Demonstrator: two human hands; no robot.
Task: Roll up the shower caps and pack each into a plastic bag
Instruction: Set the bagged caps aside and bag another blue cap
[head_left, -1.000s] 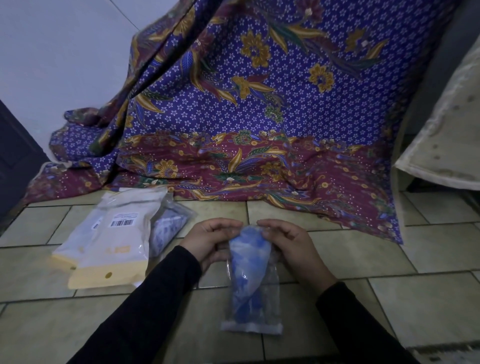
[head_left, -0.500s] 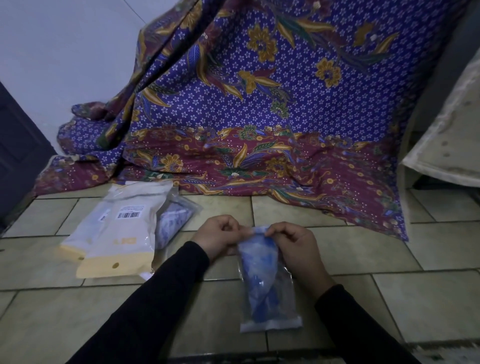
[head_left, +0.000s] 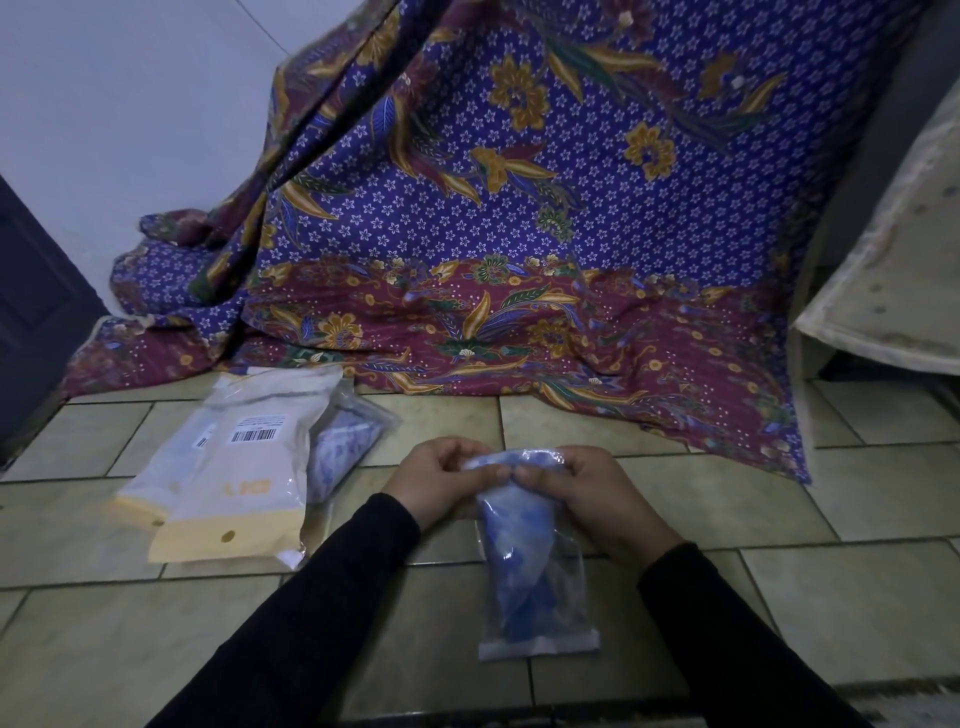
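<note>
A clear plastic bag hangs upright between both hands, with a rolled blue shower cap inside it. My left hand pinches the bag's top edge from the left. My right hand pinches the same top edge from the right, fingers curled over the mouth. The bag's bottom seam hangs just above the tiled floor. Another packed bag with a blue patterned cap lies on the floor to the left.
Two white and yellow packets with barcode labels lie on the tiled floor at the left, partly over the packed bag. A purple floral cloth drapes behind. A pale cushion edge is at right, a dark door at left.
The bag has swung slightly right and its top has been drawn closer between my fingers. The view has shifted a little, so the packets sit further right in the frame.
</note>
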